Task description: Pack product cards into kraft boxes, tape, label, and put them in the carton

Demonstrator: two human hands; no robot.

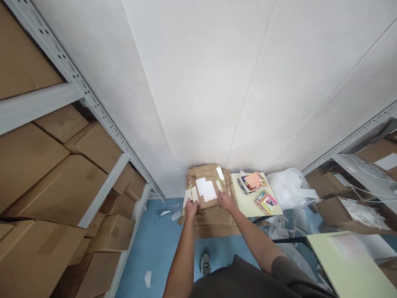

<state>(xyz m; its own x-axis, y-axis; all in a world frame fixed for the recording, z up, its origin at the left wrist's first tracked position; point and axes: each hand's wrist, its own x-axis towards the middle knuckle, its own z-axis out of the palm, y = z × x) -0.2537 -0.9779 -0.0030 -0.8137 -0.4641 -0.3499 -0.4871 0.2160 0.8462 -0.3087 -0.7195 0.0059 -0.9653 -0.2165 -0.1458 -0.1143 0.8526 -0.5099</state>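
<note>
A flattened brown cardboard piece (pixel 203 205) with white label patches (pixel 206 189) lies on top of a pile of flattened cardboard (pixel 214 231) against the wall. My left hand (pixel 190 207) grips the near left corner of this piece, fingers closed on its edge. At its right edge my right hand (pixel 226 200) holds on, with the thumb and fingers at the rim. To the right of the pile, a pale yellow table (pixel 246 205) carries a stack of booklets (pixel 253 181) and a smaller stack with a yellow and pink cover (pixel 267 203).
Metal shelves (pixel 105 190) full of brown boxes (pixel 58 186) rise at the left. White plastic bags (pixel 287 186) lie right of the table. An open box (pixel 341 213) stands farther right, near a second yellow table (pixel 350 269). Scraps (pixel 148 279) lie on the blue floor (pixel 133 269).
</note>
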